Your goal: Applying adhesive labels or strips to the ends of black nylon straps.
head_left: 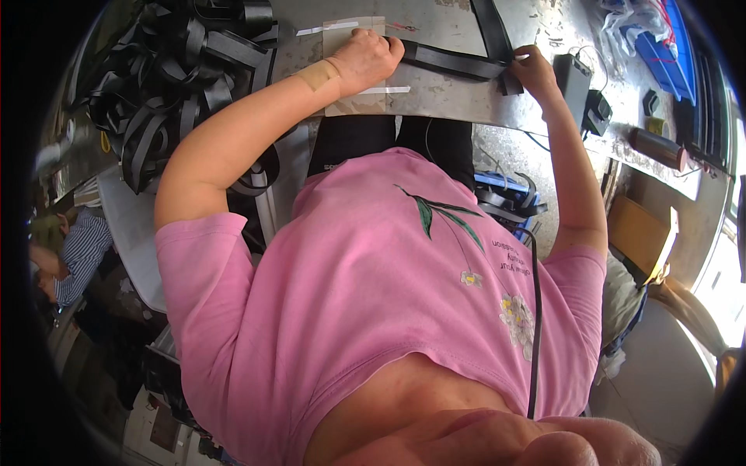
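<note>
A flat black strap (447, 62) stretches between my two hands over the metal worktable (435, 101). My left hand (367, 60) is closed on its left end, above a strip of tan tape (353, 101) on the table. At the other end, my right hand (535, 71) pinches the strap, where a second black length (491, 27) runs up toward the far edge and a short tail hangs down. The fingertips of my left hand are partly hidden.
A large heap of black straps (179, 85) fills the left. To the right lie a black box-shaped device (572, 81) with a cord, a dark cylindrical tool (657, 147) and a blue bin (668, 54) near clear plastic bags. Another person's striped sleeve (84, 256) shows far left.
</note>
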`<state>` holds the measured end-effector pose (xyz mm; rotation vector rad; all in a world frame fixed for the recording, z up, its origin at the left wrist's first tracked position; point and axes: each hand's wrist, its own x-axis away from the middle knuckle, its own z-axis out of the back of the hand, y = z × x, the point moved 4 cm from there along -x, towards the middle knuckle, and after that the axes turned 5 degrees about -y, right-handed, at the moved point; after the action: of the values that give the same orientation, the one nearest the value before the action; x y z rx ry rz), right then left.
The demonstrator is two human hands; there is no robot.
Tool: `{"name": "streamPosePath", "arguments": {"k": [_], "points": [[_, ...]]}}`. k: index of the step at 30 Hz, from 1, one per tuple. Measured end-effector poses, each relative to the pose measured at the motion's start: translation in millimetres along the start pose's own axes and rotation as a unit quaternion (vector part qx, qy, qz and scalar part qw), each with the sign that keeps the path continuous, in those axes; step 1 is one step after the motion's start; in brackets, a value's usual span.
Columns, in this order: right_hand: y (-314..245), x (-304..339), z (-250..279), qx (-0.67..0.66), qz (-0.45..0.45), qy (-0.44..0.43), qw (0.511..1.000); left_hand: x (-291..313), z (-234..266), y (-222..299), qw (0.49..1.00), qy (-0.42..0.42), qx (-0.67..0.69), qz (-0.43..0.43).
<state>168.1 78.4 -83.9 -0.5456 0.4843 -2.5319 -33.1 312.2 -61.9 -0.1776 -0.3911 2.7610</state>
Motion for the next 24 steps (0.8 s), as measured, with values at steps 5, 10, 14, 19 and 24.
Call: {"name": "streamPosePath", "arguments": {"k": [5,10,14,19,24], "points": [[48,-13,35,-0.133,-0.046,-0.055,0.988,-10,-6,-56,0.997,-0.027,-0.046,0.055],[114,34,145,-0.311,-0.096,0.032,0.945,-13,-19,-175,0.971,-0.003,-0.109,0.214],[250,74,196,-0.478,0.015,0.067,0.875,-40,-33,-220,0.961,-0.005,-0.034,0.273],[121,88,153,-0.666,-0.064,0.068,0.740,-71,-27,-195,0.950,0.010,0.158,0.271],[14,102,61,-0.609,-0.052,-0.063,0.789,-74,-31,-171,0.958,-0.001,0.146,0.249]]}}
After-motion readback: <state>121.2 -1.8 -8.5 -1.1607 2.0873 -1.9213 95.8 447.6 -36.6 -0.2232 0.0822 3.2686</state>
